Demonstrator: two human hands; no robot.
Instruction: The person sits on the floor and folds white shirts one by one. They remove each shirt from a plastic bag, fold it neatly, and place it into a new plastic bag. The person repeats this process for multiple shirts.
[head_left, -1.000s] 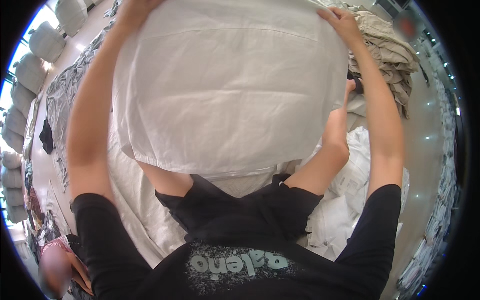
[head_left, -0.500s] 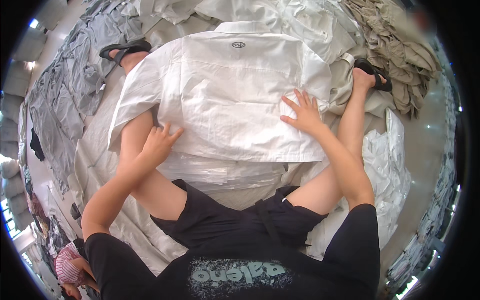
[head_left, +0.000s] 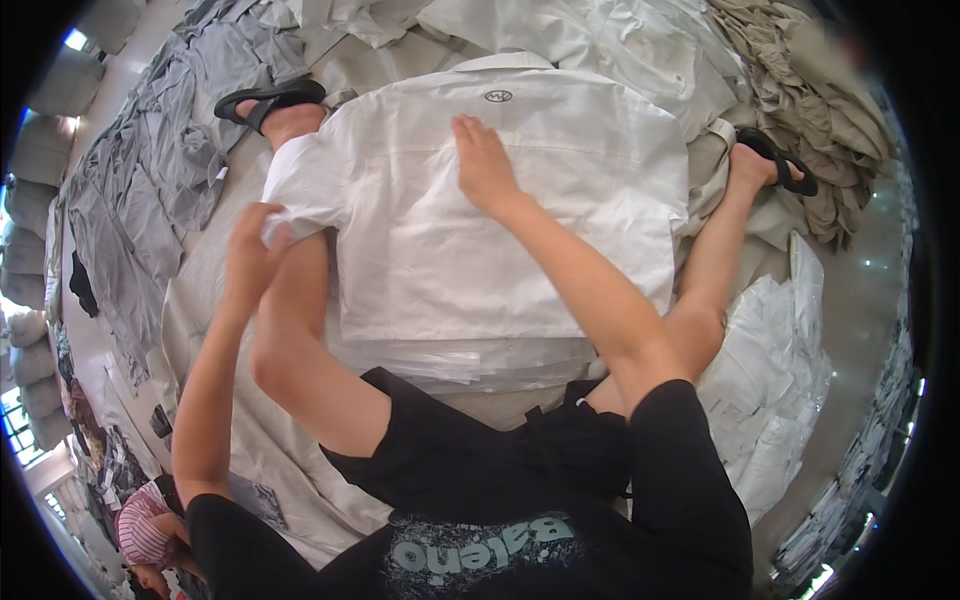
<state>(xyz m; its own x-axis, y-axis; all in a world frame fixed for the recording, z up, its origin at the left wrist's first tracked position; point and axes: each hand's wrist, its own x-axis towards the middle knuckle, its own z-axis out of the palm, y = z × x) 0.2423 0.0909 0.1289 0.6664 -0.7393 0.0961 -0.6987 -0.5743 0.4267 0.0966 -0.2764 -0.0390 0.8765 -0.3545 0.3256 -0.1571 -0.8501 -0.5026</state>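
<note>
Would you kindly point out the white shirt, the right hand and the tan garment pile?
White shirt (head_left: pixel 430 240), head view: its back, below the seam.
Right hand (head_left: pixel 485 168), head view: middle of the hand.
Tan garment pile (head_left: pixel 818 115), head view: folds near its middle.

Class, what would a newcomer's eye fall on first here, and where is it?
A white shirt fills the centre, spread between the person's legs. The left hand holds its sleeve at left; the right hand is over its back. Grey cloth lies heaped upper left, tan cloth upper right.
</note>
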